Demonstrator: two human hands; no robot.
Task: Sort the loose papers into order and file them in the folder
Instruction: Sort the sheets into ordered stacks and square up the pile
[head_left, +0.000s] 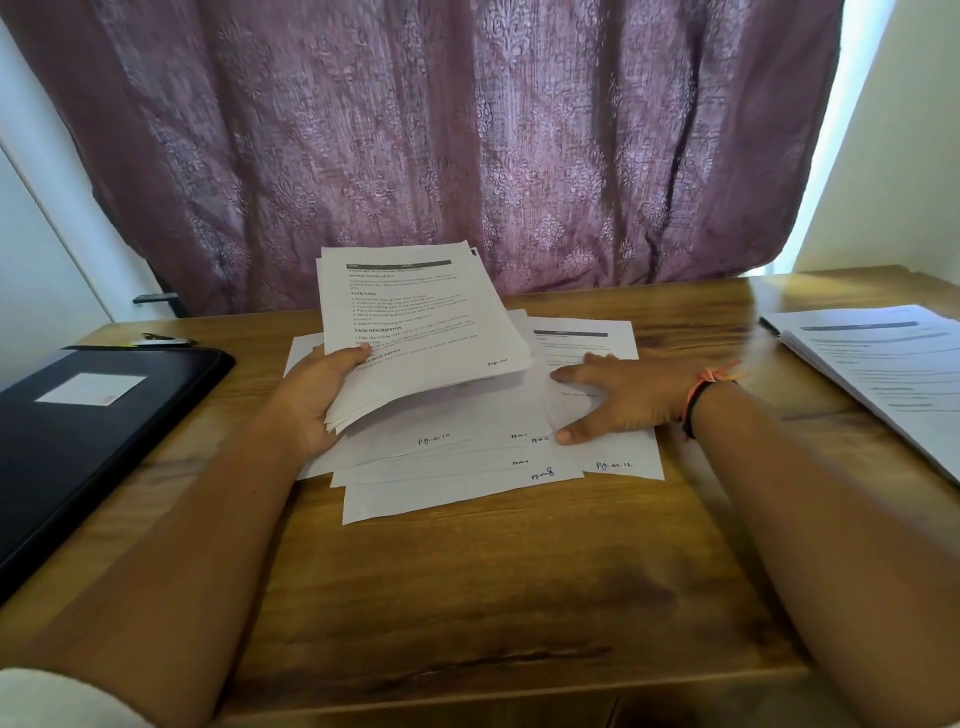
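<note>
My left hand (317, 397) grips a stack of printed pages (415, 322) by its lower left corner and holds it tilted up above the table. Under it, several loose papers (467, 457) lie spread and overlapping on the wooden table, with handwritten page numbers near their bottom edges. My right hand (618, 397) rests flat on those loose sheets, fingers spread, thumb pressing near a page number. A closed black folder (98, 415) with a white label lies at the left side of the table.
Another stack of printed sheets (878, 374) lies at the table's right edge. A pen (166, 340) sits behind the folder. A purple patterned curtain (441, 135) hangs right behind the wooden table (467, 587).
</note>
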